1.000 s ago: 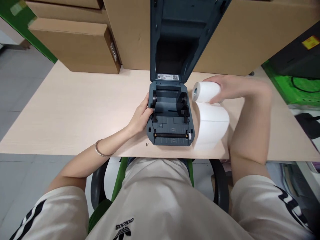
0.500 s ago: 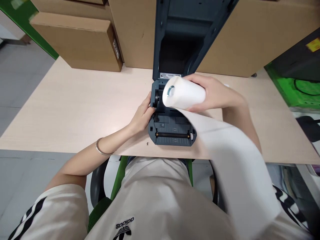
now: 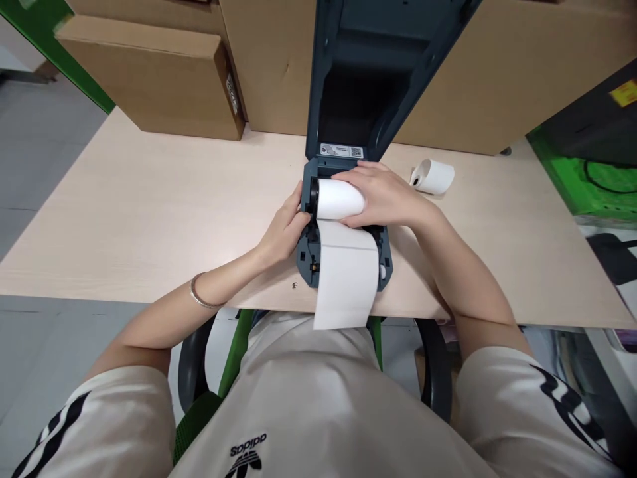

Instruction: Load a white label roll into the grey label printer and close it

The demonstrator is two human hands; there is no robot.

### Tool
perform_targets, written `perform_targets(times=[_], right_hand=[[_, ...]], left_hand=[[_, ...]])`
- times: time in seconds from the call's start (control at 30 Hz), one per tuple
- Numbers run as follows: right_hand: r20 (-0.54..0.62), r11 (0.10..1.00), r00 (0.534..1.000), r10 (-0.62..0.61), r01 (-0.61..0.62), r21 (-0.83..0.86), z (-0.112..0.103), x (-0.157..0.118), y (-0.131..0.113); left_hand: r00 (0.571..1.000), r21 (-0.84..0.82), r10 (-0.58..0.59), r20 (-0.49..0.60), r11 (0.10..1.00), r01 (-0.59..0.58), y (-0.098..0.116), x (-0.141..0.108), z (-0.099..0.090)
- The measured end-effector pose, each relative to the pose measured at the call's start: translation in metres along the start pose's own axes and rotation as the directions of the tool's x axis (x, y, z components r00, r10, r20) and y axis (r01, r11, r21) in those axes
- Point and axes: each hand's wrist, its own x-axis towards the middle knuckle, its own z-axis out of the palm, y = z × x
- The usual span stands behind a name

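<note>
A dark blue-grey label printer (image 3: 306, 271) sits at the table's front edge, its lid (image 3: 383, 53) raised upright behind it. My left hand (image 3: 283, 232) grips the printer's left side, thumb over the rim. Inside the body lies a white label roll (image 3: 337, 199), its left end against a black holder. My right hand (image 3: 383, 196) is closed over the right end of that roll. From the roll a loose paper strip (image 3: 347, 279) runs forward over the printer's front and past the table edge, covering most of the roller.
Right of the printer, a smaller white paper roll (image 3: 436, 178) lies on the table (image 3: 149, 219). Cardboard boxes (image 3: 149, 79) line the back edge. A green bin (image 3: 612, 186) stands at the right, and chair armrests (image 3: 194, 365) flank me.
My right hand has lowered the label roll into the printer. Its paper strip swung from the right to lie straight forward. The smaller roll now shows; my left hand stays put.
</note>
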Motion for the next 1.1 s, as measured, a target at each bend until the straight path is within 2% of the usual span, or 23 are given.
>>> perform_targets(times=[0.17, 0.37, 0.5, 0.63, 0.77, 0.83, 0.93, 1.1], right_hand=[[0.034, 1.0, 0.999, -0.015, 0.016, -0.027, -0.003, -0.007, -0.01], [-0.013, 0.988, 1.0, -0.008, 0.006, -0.156, -0.018, -0.037, -0.06], [0.115, 0.996, 0.991, -0.063, 0.07, -0.063, -0.024, -0.066, -0.086], [0.235, 0.988, 0.959, -0.157, 0.148, 0.053, -0.008, -0.089, -0.091], [0.215, 0.982, 0.962, -0.167, 0.143, 0.123, 0.025, -0.1, -0.085], [0.197, 0.977, 0.963, -0.183, 0.156, 0.147, 0.036, -0.104, -0.084], [0.201, 0.976, 0.961, -0.189, 0.161, 0.149, 0.034, -0.108, -0.09], [0.254, 0.985, 0.953, -0.166, 0.147, 0.093, 0.01, -0.109, -0.107]], left_hand=[[1.0, 0.012, -0.004, 0.001, 1.0, 0.004, 0.003, 0.0, 0.0], [0.997, -0.001, 0.076, 0.021, 0.997, -0.076, 0.004, 0.0, 0.001], [0.997, -0.005, 0.07, 0.01, 0.998, -0.07, 0.002, 0.0, 0.001], [1.0, 0.005, 0.029, -0.007, 1.0, -0.029, 0.003, -0.001, 0.001], [0.999, -0.005, 0.035, -0.014, 0.999, -0.035, 0.004, -0.001, 0.003], [0.999, -0.023, 0.04, -0.011, 0.999, -0.041, 0.002, 0.0, 0.004], [0.999, -0.042, 0.045, 0.002, 0.998, -0.045, -0.004, -0.001, 0.003], [1.0, -0.094, 0.03, 0.007, 0.995, -0.029, -0.01, -0.001, 0.005]])
